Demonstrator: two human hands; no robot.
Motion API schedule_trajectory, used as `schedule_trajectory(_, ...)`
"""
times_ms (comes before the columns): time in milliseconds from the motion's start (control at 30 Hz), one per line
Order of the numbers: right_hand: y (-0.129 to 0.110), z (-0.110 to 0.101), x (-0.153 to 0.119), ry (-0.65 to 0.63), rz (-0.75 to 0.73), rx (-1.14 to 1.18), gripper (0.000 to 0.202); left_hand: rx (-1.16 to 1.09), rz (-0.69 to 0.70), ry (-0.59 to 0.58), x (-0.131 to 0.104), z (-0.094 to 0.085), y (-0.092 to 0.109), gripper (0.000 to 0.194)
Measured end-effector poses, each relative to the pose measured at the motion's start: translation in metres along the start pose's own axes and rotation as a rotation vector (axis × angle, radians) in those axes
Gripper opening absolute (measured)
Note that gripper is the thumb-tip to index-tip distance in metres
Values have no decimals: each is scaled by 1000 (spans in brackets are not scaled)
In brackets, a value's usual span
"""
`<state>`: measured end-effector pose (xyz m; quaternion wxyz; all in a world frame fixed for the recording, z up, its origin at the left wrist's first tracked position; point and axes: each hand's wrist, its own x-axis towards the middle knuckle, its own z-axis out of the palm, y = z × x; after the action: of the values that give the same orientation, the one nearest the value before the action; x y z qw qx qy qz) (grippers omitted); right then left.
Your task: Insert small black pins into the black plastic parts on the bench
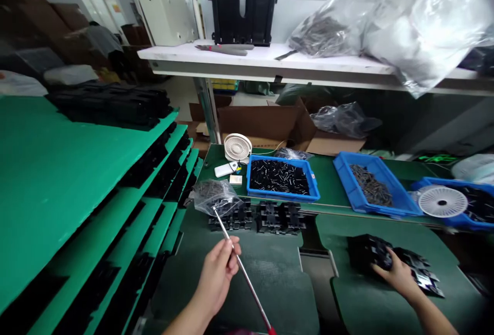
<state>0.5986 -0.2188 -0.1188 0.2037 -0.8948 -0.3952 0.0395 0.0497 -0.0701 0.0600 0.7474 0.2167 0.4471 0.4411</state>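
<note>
My left hand is closed around a long thin metal rod with a red end near the bottom edge of the view. The rod's far tip meets or overlaps a clear plastic bag of small dark pieces; I cannot tell whether they touch. On the right, my right hand grips the edge of a black plastic part on the green work surface. Another black part lies right beside that hand. Beyond my left hand, black moulded parts stand in a row.
Blue trays hold black pins and grey-brown pieces. A white fan stands at the back; another fan is at right. Green stacked boards with black parts rise at left. Overhead, a shelf carries pliers and bags.
</note>
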Motion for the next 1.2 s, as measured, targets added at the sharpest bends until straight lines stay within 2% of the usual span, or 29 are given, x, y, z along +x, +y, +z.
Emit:
schedule_trajectory(67,-31,-14,-2,-28,99,-22,71,17,-7,-42,-3,6,-5,28)
schedule_trajectory(133,-90,-32,-21,-55,86,27,70,40,-17,-83,-5,10,-10,28)
schedule_trajectory(167,-129,-41,-39,-141,-2,143,67,49,-22,-98,-5,13,-13,28)
schedule_trajectory(233,-213,-54,-89,-536,-159,447,57,68,-25,-124,-6,18,-17,29)
schedule_trajectory(267,-253,-57,-119,-753,-206,599,54,87,-19,-135,-6,20,-19,30)
schedule_trajectory(300,-289,-56,-149,-910,-232,726,53,109,-8,-148,-7,23,-21,32)
schedule_trajectory(333,-319,-54,-177,-1007,-242,831,52,135,3,-161,-7,25,-23,33)
schedule_trajectory(367,-343,-49,-201,-1048,-229,916,52,161,12,-176,-8,27,-24,34)
schedule_trajectory(433,-369,-37,-235,-999,-94,1025,50,214,21,-207,-10,28,-25,36)
schedule_trajectory(500,-373,-30,-251,-940,61,1094,53,273,46,-226,-11,24,-23,38)
schedule_trajectory(567,-365,-32,-254,-925,171,1151,54,339,109,-204,-9,16,-17,38)
schedule_trajectory(700,-346,-53,-255,-1000,282,1255,51,425,274,-110,10,-3,8,40)
schedule_trajectory(767,-342,-64,-259,-1055,320,1298,49,451,321,-155,22,-4,21,41)
schedule_trajectory(867,-342,-74,-269,-1085,358,1333,46,490,328,-334,34,3,30,38)
schedule_trajectory(967,-345,-78,-275,-1043,392,1339,44,542,277,-487,36,13,24,38)
schedule_trajectory(1033,-344,-80,-277,-1023,411,1334,43,579,239,-531,36,15,16,37)
schedule_trajectory(1100,-340,-83,-277,-1033,411,1327,43,620,217,-527,40,14,9,35)
schedule_trajectory(1200,-325,-89,-274,-1042,384,1355,40,697,222,-435,53,4,1,36)
